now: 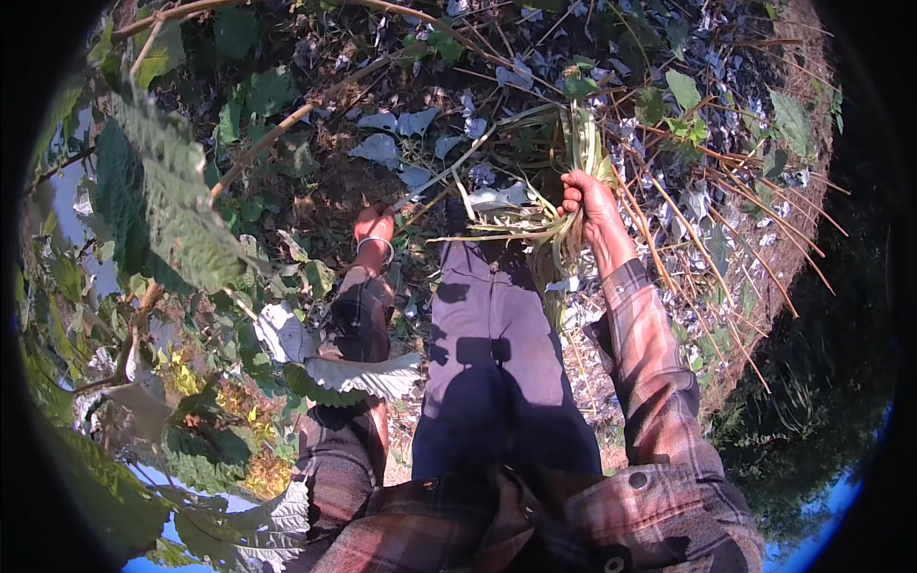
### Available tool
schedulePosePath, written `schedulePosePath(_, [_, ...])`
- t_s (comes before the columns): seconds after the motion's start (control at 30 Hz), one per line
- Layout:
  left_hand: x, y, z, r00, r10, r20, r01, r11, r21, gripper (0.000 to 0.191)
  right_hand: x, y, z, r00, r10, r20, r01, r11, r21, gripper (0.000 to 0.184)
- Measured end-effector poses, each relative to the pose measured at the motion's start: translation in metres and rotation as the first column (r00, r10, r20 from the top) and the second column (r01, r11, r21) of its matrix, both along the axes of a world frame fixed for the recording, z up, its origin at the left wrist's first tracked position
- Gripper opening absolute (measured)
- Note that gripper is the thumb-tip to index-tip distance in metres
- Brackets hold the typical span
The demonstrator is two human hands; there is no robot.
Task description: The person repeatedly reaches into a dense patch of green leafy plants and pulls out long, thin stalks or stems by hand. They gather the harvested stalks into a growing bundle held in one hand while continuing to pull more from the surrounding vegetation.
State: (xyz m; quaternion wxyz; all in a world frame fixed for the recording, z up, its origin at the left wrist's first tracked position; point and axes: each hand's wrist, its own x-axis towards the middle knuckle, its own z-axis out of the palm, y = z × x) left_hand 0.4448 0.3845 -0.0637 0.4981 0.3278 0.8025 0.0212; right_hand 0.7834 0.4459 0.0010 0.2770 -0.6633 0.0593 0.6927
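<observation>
My right hand point(593, 204) is closed in a fist around a bundle of pale green plant-fibre strips point(587, 143). Some strips hang down below the fist, and others trail left across my trousers. On the left, my left hand point(375, 223), with a pale bangle point(387, 250) at the wrist, grips the lower end of a pale stalk point(448, 170). That stalk slants up and right, bends, and runs toward the top of the bundle. Both hands are in front of my legs, above leaf-strewn ground. The left fingertips are partly hidden.
A large leaf point(168, 193) hangs close to the camera at left. An arching brown stem point(286, 118) crosses the upper left. Cut brown stalks point(745, 208) lie at right, among fallen leaves with whitish undersides point(380, 149). More leafy plants crowd the left side.
</observation>
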Motion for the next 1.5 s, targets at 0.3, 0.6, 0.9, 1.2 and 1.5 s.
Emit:
schedulePosePath(0.3, [0.013,-0.043,-0.044,0.999,-0.03,0.031,0.028,0.997,0.07,0.035,0.0,-0.031,-0.02,0.935,0.299,0.192,-0.308,0.951,0.015,0.024])
schedulePosePath(0.6, [0.02,-0.031,-0.052,0.96,-0.181,0.213,0.177,0.984,0.036,0.034,-0.145,-0.061,-0.12,0.676,0.295,0.675,-0.446,0.893,0.056,0.05])
schedulePosePath(0.9, [-0.096,-0.119,-0.039,0.989,0.015,-0.146,-0.01,0.999,0.034,0.032,-0.075,-0.009,-0.2,0.764,-0.111,0.635,0.143,0.99,0.001,0.034])
schedulePosePath(1.2, [-0.078,-0.144,0.134,0.839,0.355,0.412,-0.482,0.837,0.26,0.034,0.06,-0.151,-0.004,-0.189,0.892,0.411,-0.962,-0.084,-0.259,0.034])
schedulePosePath(1.5, [0.131,-0.095,0.347,0.88,-0.445,0.164,0.316,0.808,0.498,0.044,0.069,-0.195,0.259,0.621,0.675,-0.399,-0.642,0.73,0.236,0.037])
